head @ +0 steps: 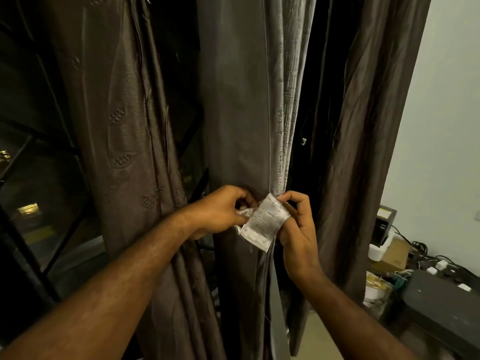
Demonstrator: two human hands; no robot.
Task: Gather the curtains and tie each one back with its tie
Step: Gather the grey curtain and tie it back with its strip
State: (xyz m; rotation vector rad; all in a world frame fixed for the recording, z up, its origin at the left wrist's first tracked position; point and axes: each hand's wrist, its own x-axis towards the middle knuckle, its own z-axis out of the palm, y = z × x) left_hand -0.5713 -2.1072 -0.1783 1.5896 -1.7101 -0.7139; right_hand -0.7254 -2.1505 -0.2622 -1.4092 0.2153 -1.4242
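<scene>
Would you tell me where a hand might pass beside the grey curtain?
Dark gaps open between the patterned curtain and grey curtain, and between it and the plain brown curtain. The left hand and right hand crowd the tie.

One wide camera on the person's head, looking forward and down, very near the grey curtain (233, 113), left hand (223, 211) and right hand (298, 229) in the middle of the view, dark window (31, 165) at the left edge, wall (441, 126) at the right edge
</scene>
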